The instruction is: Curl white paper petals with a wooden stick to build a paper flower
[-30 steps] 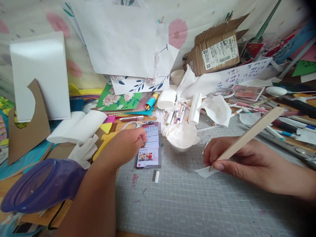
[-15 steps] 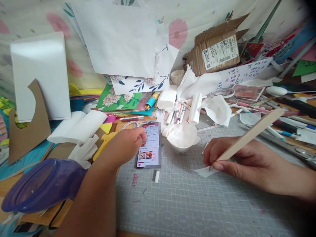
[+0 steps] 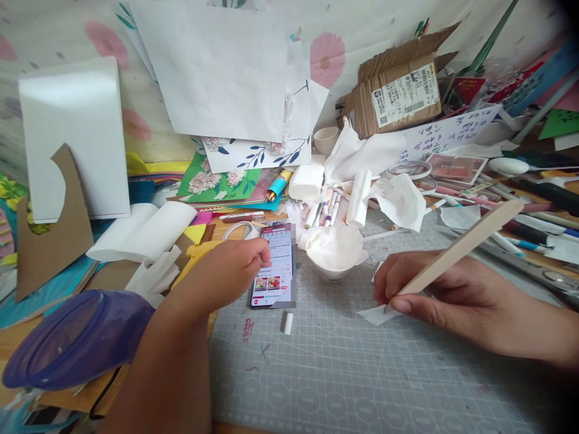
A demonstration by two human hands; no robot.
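Observation:
My left hand is curled over the left edge of a lit phone, its fingers closed with nothing visible in them. At the right, my right hand grips a flat wooden stick that slants up to the right. Under the stick's lower end and my right fingertips lies a small piece of thin white paper. Between the hands stands a white bowl lined with white paper. A short white cylinder rests just below the phone.
Markers, paper rolls and a torn cardboard box crowd the back of the grey cutting mat. A purple translucent container stands at left, near my left forearm. Pens and a cutter lie at the far right.
My left hand has shifted slightly down over the phone, its fingers more curled. My right hand and the stick are nearly unmoved.

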